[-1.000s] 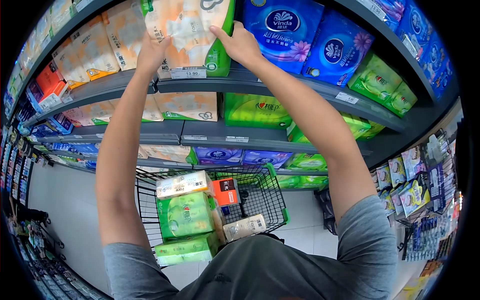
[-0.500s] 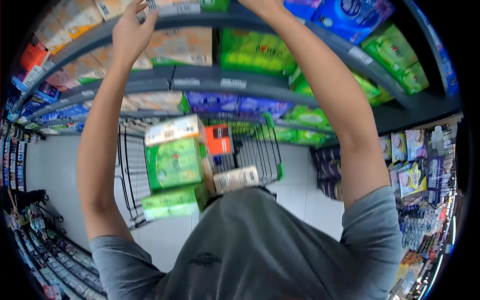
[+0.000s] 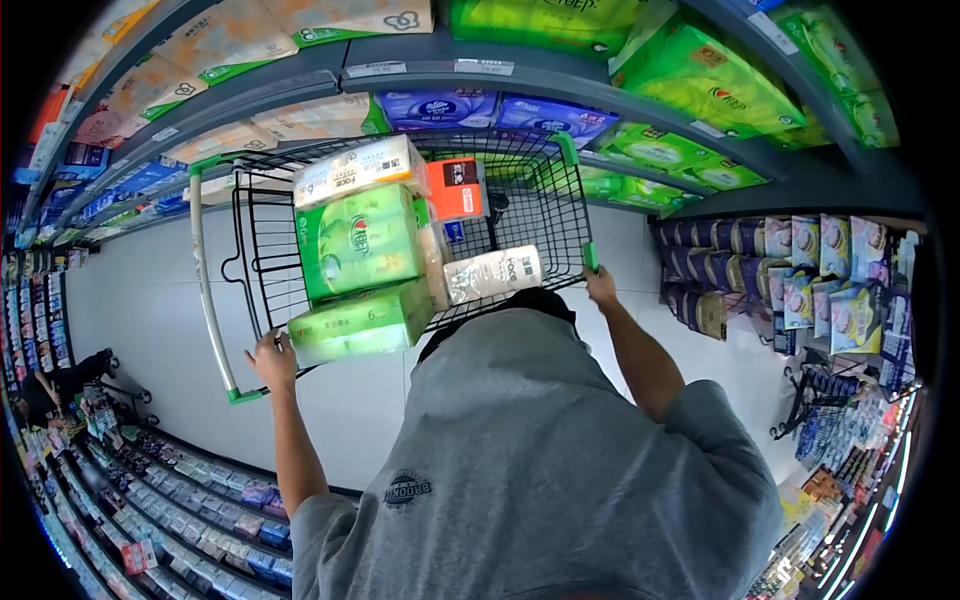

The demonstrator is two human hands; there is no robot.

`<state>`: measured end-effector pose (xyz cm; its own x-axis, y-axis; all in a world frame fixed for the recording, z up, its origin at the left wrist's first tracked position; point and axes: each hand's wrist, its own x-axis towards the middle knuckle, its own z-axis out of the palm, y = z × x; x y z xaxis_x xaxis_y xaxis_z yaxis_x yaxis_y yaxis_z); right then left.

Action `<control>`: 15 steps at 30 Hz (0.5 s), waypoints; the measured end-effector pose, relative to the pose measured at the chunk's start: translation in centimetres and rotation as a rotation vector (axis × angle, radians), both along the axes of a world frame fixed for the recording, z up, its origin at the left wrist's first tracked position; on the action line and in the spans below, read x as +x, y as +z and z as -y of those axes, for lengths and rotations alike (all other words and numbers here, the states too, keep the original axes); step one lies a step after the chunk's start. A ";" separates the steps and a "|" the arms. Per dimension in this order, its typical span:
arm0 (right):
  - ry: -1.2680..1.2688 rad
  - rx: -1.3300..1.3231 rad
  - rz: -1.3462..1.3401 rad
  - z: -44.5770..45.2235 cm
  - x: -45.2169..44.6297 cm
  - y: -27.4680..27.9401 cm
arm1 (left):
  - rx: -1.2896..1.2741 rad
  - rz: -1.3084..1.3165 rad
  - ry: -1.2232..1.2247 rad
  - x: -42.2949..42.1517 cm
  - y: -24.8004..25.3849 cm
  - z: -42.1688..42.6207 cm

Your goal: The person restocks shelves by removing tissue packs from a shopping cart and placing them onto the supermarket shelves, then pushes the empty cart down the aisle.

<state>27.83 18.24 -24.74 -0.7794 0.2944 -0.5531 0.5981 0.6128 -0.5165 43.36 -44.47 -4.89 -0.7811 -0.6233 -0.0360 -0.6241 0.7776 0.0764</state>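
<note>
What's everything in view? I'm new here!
Shopping cart: one, black and green, centre.
Green packs: two, green, cart's left.
Pale packs: at least two, cream, in cart.
Red pack: one, red-orange, in cart.
Shelves: several, grey, top.
Shelf packs: many, peach, green, purple, top.
Pouches: many, mixed, right.
Small goods: many, mixed, lower left.
Floor: one, white, below.
Other person: one, dark-clothed, left edge.
Shirt: one, grey, bottom.
Left hand: one, bare, cart's left.
Right hand: one, bare, cart's right.

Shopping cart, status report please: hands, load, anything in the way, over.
Left hand and right hand at the cart, near side. Green packs, pale packs and orange box inside. Stocked shelves along far side.
</note>
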 end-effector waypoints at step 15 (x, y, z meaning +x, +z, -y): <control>0.043 0.152 0.084 5.1 0.3 5.8 | -0.110 0.067 -0.263 2.4 -1.4 1.5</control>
<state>28.12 13.09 -18.98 -0.7457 0.3470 -0.5688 0.6070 0.7058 -0.3652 45.77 -45.93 -6.32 -0.9145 -0.4030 -0.0368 -0.4010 0.9146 -0.0520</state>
